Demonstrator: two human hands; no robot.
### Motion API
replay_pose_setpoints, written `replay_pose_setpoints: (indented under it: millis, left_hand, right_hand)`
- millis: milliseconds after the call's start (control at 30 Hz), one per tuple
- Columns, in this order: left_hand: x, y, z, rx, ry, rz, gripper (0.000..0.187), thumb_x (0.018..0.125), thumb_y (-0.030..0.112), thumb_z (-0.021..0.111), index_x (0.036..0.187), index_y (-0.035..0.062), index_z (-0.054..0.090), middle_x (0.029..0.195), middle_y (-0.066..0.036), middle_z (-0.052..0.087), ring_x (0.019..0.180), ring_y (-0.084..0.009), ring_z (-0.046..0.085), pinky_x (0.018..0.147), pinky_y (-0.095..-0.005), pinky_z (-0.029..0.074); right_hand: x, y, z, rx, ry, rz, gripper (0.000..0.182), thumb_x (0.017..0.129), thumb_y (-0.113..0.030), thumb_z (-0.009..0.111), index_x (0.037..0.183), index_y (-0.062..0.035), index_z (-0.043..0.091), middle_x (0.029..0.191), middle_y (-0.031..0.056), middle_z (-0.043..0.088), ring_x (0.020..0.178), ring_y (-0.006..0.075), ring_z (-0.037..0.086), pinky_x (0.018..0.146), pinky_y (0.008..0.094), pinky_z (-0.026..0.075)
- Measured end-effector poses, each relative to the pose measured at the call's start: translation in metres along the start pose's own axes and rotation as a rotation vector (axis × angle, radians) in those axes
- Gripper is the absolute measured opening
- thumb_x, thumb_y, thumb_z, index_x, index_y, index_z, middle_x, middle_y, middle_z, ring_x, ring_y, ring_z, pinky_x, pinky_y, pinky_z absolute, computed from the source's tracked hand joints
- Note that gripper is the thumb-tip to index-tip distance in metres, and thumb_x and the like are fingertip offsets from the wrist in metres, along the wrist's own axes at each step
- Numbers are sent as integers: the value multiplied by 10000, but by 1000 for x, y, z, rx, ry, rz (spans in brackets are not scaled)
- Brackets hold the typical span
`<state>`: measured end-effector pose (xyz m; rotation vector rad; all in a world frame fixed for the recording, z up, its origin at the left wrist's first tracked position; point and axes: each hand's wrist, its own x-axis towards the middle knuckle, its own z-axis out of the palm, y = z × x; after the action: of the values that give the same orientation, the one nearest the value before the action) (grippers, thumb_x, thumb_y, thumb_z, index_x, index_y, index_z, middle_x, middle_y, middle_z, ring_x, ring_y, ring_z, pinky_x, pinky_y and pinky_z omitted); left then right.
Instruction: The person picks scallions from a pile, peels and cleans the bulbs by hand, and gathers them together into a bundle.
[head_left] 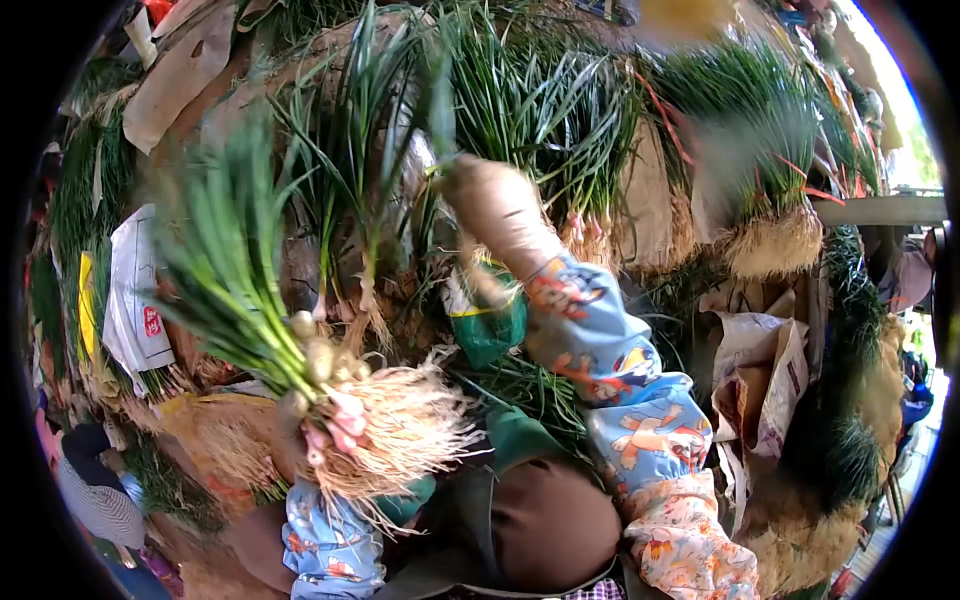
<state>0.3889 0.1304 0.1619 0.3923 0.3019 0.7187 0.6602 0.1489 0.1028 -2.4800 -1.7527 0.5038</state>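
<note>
My left hand (318, 362) is closed around a thick bunch of green garlic (235, 240). Its long leaves fan up to the left, and the pink bulbs (342, 422) and pale roots (415, 425) point down to the right. My right hand (492, 208) is stretched forward over the pile, its fingers smeared by motion. A blurred green leaf (440, 105) rises just above its fingertips; whether they grip it I cannot tell. Loose green garlic plants (368, 270) lie between my two hands. Patterned blue sleeves cover both my forearms.
More green garlic (580, 130) lies ahead, beside a large bundle (770, 170) at the right with a root mat. A green and white bag (488, 330) sits below my right wrist. A torn paper sack (760, 375) stands at right, a white sack (135, 290) at left.
</note>
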Motion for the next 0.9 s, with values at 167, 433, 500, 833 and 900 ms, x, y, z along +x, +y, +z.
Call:
replay_pose_setpoints:
  millis: [167, 433, 500, 833, 900]
  left_hand:
    - [-3, 5, 3, 28, 16, 28, 555, 717, 179, 645, 1192, 36, 397, 1018, -96, 526, 980, -238, 505, 829, -371, 459]
    - [7, -13, 0, 47, 94, -57, 559, 714, 179, 646, 1193, 35, 396, 1015, -97, 530, 980, -239, 507, 827, -372, 462]
    - [5, -12, 3, 54, 108, -51, 561, 714, 179, 647, 1194, 35, 395, 1014, -98, 531, 980, -239, 507, 827, -372, 463]
    - [8, -31, 15, 310, 243, -364, 512, 727, 154, 624, 1170, 10, 411, 1043, -183, 561, 973, -241, 558, 699, -328, 526]
    - [5, -34, 9, 347, 240, -524, 521, 731, 158, 627, 1176, -11, 417, 1051, -189, 562, 947, -244, 577, 647, -310, 534]
  right_hand:
    - [1, -8, 47, 582, -202, -41, 155, 884, -233, 453, 909, -116, 552, 774, 56, 596, 667, 211, 570, 634, 290, 488]
    - [11, 60, 20, 97, 16, 471, 340, 802, -396, 541, 905, -77, 597, 855, 135, 629, 820, 303, 604, 702, 393, 474]
    - [29, 70, 21, 45, -60, 374, 337, 786, -390, 558, 882, -72, 609, 865, 137, 630, 840, 315, 602, 704, 384, 489]
    - [-86, 3, 15, 1449, -28, 279, 200, 810, -201, 623, 902, -29, 575, 693, 3, 559, 564, 49, 479, 432, 163, 357]
    - [-98, -26, 13, 1500, -81, 245, 172, 812, -219, 622, 827, -56, 569, 611, -39, 481, 508, 38, 412, 415, 173, 295]
